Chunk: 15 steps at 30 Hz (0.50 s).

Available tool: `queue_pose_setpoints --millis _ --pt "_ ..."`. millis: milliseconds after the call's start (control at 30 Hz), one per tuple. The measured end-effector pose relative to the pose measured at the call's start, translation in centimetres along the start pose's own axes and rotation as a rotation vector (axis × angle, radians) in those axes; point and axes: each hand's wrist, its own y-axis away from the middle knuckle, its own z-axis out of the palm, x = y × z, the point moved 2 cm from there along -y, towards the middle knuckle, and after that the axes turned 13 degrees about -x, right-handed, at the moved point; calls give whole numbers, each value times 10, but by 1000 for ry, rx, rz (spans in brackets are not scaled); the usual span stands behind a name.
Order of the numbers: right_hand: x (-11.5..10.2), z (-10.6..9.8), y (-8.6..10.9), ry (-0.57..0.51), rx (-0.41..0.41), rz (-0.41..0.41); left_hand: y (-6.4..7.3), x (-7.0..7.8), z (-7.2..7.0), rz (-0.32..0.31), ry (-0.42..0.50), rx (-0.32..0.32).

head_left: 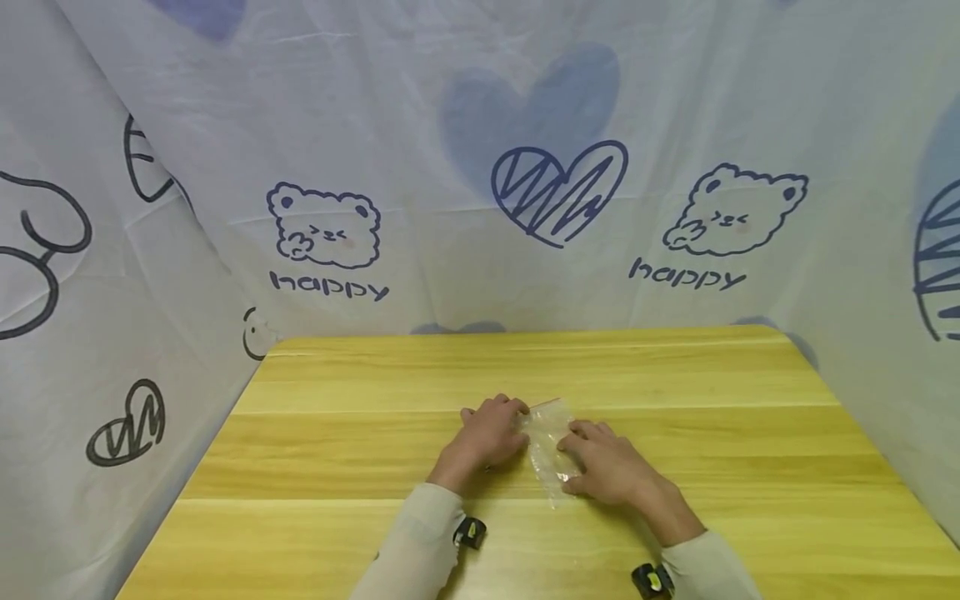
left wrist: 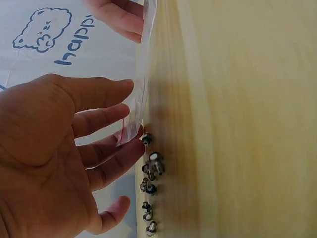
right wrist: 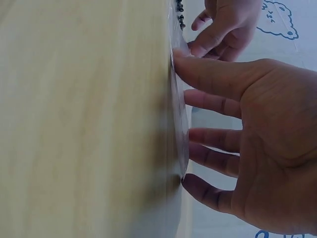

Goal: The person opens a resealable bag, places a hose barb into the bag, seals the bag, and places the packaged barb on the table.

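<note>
A clear plastic zip bag (head_left: 550, 433) with a thin red line along its far edge lies on the table between both hands. My left hand (head_left: 489, 435) is at the bag's left side, its fingers loosely spread and fingertips right at the red-lined corner in the left wrist view. Beyond those fingertips, several small metal screws or fittings (left wrist: 155, 163) lie on the tabletop; the hand mostly hides them in the head view. On the other side, my right hand (head_left: 613, 468) rests its spread fingertips on the bag's right edge, thumb toward the near end.
The yellow wood-grain table (head_left: 337, 533) reaches back to a white cloth (head_left: 450, 275) printed with hearts and bears, which also hangs at both sides. Black straps with small devices sit at the left cuff (head_left: 470, 532) and right cuff (head_left: 651, 581).
</note>
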Motion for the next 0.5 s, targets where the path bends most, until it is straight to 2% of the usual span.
queue_pose_setpoints --millis 100,300,500 --pt "0 -2 2 -13 8 -9 -1 2 0 5 42 23" --pt "-1 -5 4 1 -7 -37 -2 2 -3 16 126 119" --pt "0 -5 6 8 3 -75 -3 1 -2 72 148 129"
